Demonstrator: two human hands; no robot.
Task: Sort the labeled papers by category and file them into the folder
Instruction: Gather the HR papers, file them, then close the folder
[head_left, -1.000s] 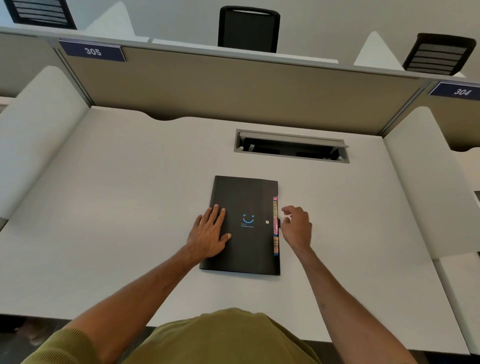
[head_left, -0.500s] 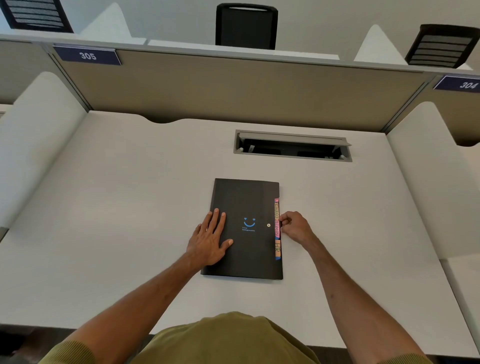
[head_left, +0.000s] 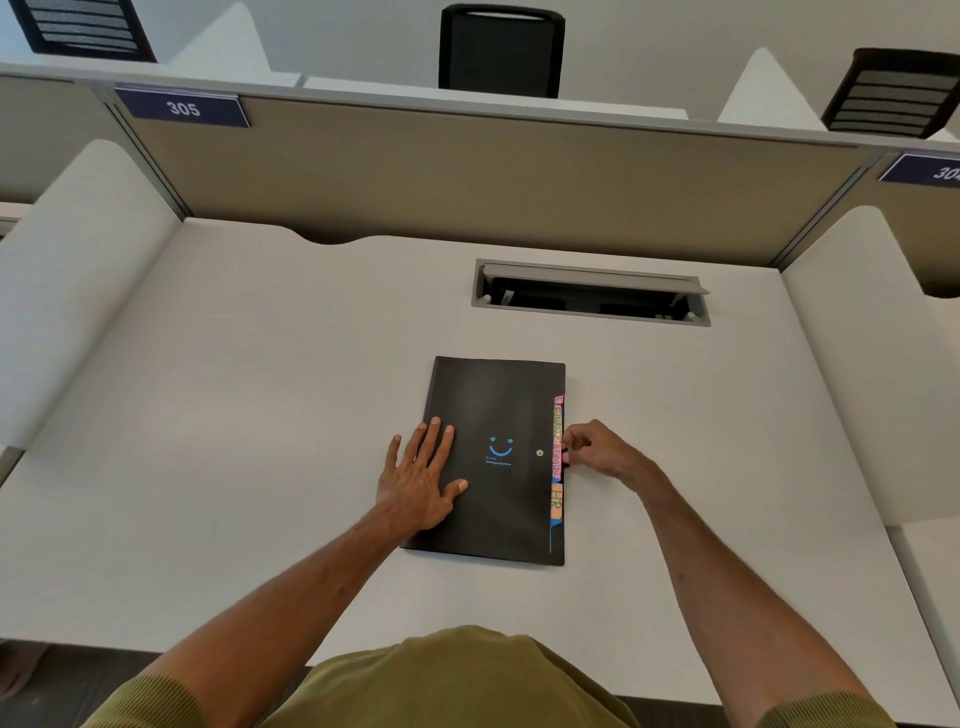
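Folder (head_left: 493, 405): where is it, and how does it look?

– It lies flat and closed in the middle of the white desk (head_left: 260, 415), long side running away from the person. The cover is black, with a blue smiley logo (head_left: 501, 447) in the centre and a small round snap button (head_left: 540, 452) just right of it. A strip of coloured index tabs (head_left: 557, 467) runs down the right edge in pink, greenish, pink, orange and blue.

– And the hands?

– The left grip (head_left: 423, 483) is spread flat on the left part of the cover, palm down and fingers apart, with the thumb pointing toward the logo. The right grip (head_left: 597, 449) is at the tabbed edge about halfway down. Its fingers are curled in and its fingertips pinch that edge beside the upper pink tabs. Both forearms reach in from the bottom of the frame.

– What can't you make out?

– I cannot tell which tab the right grip has. Only the orange tab reads clearly, as "HR" (head_left: 556, 501). The other tab lettering and the small print under the smiley are too fine to read. The closed cover hides whatever is inside. The olive sleeves (head_left: 156, 701) are cut off by the lower frame edge. Beyond the folder a cable hatch (head_left: 589, 293) in the desk stands open. On the partition, one plate reads 305 (head_left: 182, 108), and another (head_left: 930, 169) is clipped by the right edge.
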